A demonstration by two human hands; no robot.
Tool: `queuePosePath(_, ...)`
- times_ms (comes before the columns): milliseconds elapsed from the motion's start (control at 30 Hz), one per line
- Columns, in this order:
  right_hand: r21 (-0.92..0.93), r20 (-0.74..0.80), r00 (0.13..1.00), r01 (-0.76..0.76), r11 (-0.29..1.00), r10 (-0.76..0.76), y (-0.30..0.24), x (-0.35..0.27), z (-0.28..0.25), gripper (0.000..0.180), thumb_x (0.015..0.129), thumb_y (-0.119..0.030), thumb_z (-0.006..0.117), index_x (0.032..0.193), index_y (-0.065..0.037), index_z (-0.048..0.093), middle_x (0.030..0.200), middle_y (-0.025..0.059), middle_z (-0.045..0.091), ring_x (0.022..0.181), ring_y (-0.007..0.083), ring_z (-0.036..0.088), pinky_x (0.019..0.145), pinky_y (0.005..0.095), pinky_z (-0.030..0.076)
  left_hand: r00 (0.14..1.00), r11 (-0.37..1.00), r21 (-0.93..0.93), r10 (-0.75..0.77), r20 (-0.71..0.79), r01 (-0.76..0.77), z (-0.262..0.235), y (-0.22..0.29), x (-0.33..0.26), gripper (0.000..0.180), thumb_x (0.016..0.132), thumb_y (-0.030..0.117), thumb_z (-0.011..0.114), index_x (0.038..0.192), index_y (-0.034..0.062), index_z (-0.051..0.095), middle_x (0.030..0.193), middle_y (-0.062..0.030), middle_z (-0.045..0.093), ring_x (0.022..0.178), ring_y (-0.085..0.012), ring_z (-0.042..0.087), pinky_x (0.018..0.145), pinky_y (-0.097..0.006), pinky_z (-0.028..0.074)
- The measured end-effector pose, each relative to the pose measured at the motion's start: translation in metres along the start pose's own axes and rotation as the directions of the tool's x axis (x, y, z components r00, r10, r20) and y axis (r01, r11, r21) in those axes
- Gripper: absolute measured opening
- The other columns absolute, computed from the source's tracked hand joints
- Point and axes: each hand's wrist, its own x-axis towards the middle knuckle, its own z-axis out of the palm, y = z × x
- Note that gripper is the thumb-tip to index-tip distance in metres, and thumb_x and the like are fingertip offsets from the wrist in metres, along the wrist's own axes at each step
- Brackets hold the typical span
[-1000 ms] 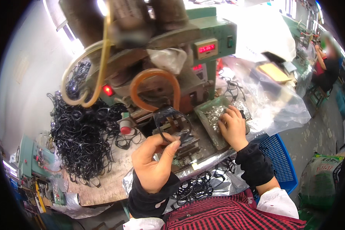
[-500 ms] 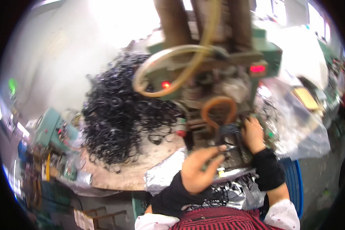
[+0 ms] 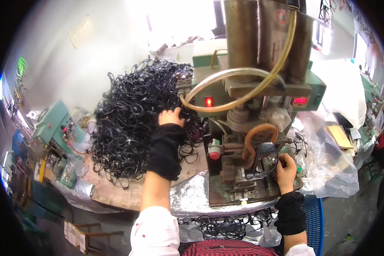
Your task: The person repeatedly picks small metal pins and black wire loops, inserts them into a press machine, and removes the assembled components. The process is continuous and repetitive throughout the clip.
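A big heap of black eyeglass frames (image 3: 132, 111) covers the left of the workbench. My left hand (image 3: 171, 117) reaches to its right side, fingers a little apart over the frames, and I see nothing gripped in it. At the press (image 3: 237, 168) in front of me, a single black eyeglass frame (image 3: 264, 162) stands tilted over the metal fixture. My right hand (image 3: 286, 170) is closed on the right side of this frame, its thumb and fingers partly hidden behind the rim. An orange-brown hose loop (image 3: 247, 141) hangs just above the fixture.
A clear hose (image 3: 226, 106) loops across the press front, and a red button (image 3: 214, 152) sticks out at its left. More black frames (image 3: 230, 224) lie on foil below the bench edge. Plastic bags (image 3: 328, 166) and a blue basket (image 3: 315, 219) are on the right.
My left hand has moved from the front of the press up and left to the heap. My right hand stays beside the fixture, now lower and gripping the frame's side.
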Motion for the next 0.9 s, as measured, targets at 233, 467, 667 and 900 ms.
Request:
queuePosePath(233,0.011,-0.037,0.992,-0.123,0.992,0.124,-0.018,-0.028,-0.026,0.011,0.084,0.0,0.067,0.095,0.002,0.063,0.082,0.0031,0.064,0.076,0.0095,0.059,0.07,0.0242,0.047,0.983,0.939,-0.328,0.048,-0.175,-0.105,0.022,-0.015,-0.051,0.028,0.084,0.031,0.069,0.095,0.0072,0.061,0.084,-0.0146,0.061,0.083,-0.0368,0.062,0.069,-0.044,0.05)
queuePosePath(467,0.125,0.026,0.975,-0.223,0.967,0.221,-0.045,-0.052,-0.065,0.012,0.089,0.003,0.061,0.1,0.002,0.063,0.089,0.0032,0.065,0.084,0.0091,0.061,0.077,0.0231,0.048,0.964,0.502,-0.861,-0.257,-0.065,0.076,0.003,-0.059,-0.089,0.035,0.098,0.022,0.06,0.068,0.007,0.048,0.062,0.0039,0.045,0.056,-0.0072,0.044,0.052,-0.027,0.039)
queuePosePath(667,0.199,0.078,0.975,0.189,0.962,-0.208,-0.1,-0.017,-0.005,0.018,0.082,-0.002,0.066,0.1,0.002,0.069,0.093,0.0171,0.069,0.087,0.0312,0.067,0.079,0.0348,0.052,0.937,0.748,-0.653,-0.136,-0.321,-0.115,0.032,-0.086,-0.145,0.025,0.099,0.023,0.059,0.079,0.0066,0.057,0.069,0.0034,0.05,0.059,-0.0053,0.041,0.055,-0.022,0.036)
queuePosePath(900,0.668,0.245,0.965,-0.237,0.705,0.093,-0.108,-0.029,0.019,0.041,0.089,0.005,0.061,0.128,0.005,0.051,0.112,0.0122,0.067,0.101,0.0148,0.064,0.09,0.0264,0.049,0.924,-0.123,-0.98,-0.37,-0.1,-0.156,-0.07,0.062,-0.213,0.007,0.097,0.009,0.058,0.099,0.0063,0.052,0.091,-0.0033,0.055,0.082,-0.0131,0.056,0.069,-0.026,0.05)
